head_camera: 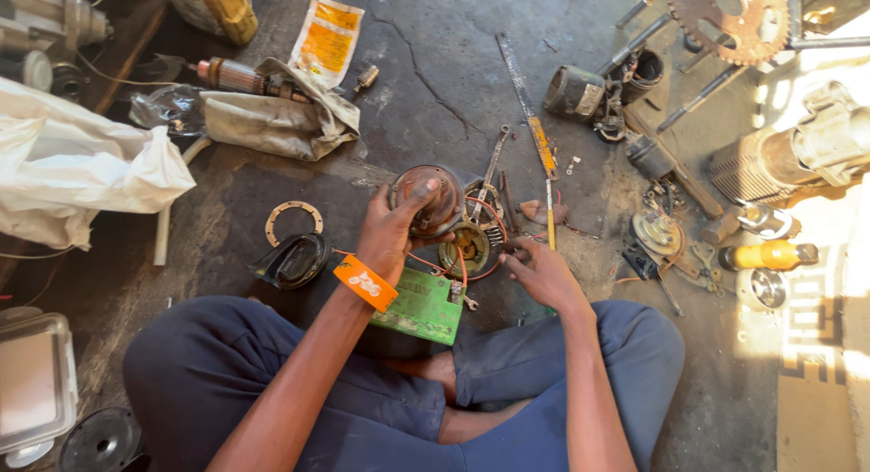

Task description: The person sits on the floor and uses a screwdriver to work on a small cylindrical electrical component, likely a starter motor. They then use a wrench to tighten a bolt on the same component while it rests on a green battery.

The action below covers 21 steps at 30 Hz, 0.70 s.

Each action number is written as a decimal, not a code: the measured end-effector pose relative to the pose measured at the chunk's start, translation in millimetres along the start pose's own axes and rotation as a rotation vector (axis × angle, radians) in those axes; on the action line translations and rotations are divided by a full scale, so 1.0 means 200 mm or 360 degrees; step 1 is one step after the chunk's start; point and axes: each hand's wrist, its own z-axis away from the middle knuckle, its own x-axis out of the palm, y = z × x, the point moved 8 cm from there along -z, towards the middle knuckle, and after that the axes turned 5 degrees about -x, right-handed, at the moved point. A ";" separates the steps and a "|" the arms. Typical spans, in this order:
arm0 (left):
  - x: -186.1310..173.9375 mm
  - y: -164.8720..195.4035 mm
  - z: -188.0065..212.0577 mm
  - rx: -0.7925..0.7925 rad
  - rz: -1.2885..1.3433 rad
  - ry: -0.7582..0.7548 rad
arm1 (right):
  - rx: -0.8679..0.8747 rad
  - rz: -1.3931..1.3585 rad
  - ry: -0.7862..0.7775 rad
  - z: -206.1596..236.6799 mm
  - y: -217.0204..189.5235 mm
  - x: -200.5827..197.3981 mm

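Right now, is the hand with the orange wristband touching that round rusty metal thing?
Touching. The head view shows the left hand wrapped around the round metal part, with the thumb pressed on top of it, lifted above the floor.

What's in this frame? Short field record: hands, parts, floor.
left hand: holds a round brown metal housing, lifted off the floor
right hand: fingertips at red wires beside a round coil part
wrist: orange band
lap: green battery
floor: wrench, flat ring gasket, black cover, sprocket
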 end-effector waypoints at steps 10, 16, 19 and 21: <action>-0.01 0.00 -0.01 0.0001 0.0013 -0.0005 | 0.0128 -0.0026 0.0318 0.00 0.04 -0.12; -0.03 -0.01 -0.02 -0.0024 0.0036 0.0032 | 0.0062 0.0047 0.0823 0.04 0.12 -0.33; -0.04 -0.01 -0.02 -0.0033 0.0015 0.0069 | 0.0072 -0.0079 0.0691 0.00 0.17 -0.26; -0.03 0.00 -0.02 -0.0023 0.0018 0.0063 | 0.0051 -0.0046 0.0599 -0.04 0.17 -0.21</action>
